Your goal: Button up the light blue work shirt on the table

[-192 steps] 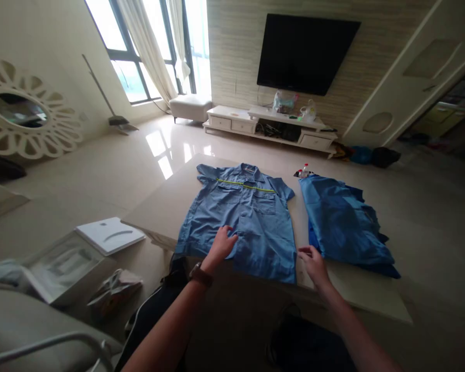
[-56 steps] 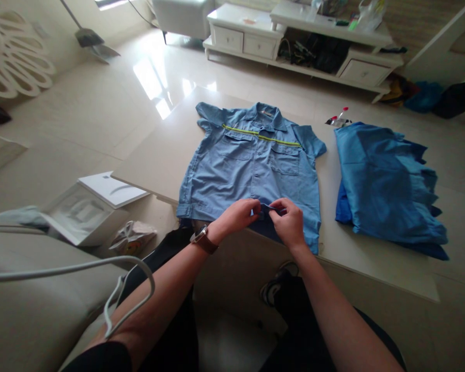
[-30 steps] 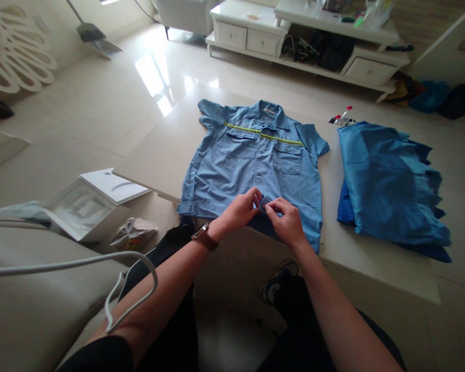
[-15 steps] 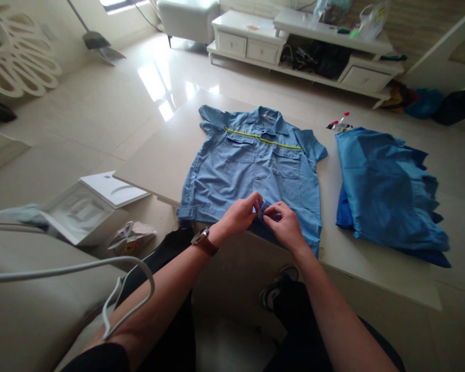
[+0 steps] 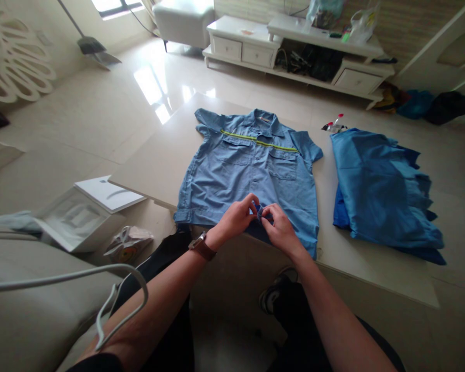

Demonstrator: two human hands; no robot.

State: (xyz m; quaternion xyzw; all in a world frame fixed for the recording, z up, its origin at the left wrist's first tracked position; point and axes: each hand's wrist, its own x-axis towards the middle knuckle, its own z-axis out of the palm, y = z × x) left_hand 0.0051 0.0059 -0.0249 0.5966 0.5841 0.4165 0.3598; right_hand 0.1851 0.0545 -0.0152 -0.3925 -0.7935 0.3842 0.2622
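A light blue short-sleeved work shirt (image 5: 232, 170) with a yellow chest stripe lies flat, front up, on a pale table (image 5: 158, 160). My left hand (image 5: 238, 217), with a brown watch on its wrist, and my right hand (image 5: 277, 227) meet at the shirt's front placket near the hem. Both hands pinch the fabric there, fingers closed and almost touching each other. What lies between the fingertips is too small to make out.
A pile of darker blue garments (image 5: 380, 191) lies to the right on the table, with a small red-capped bottle (image 5: 335, 124) behind it. A white open box (image 5: 81, 212) and a bag sit on the floor at left. A white cable (image 5: 101, 289) crosses the sofa.
My hands stay pinched together on the shirt's lower front, shifting only slightly. Several seconds ago they lay apart and flat on the hem. The view has drifted a little.
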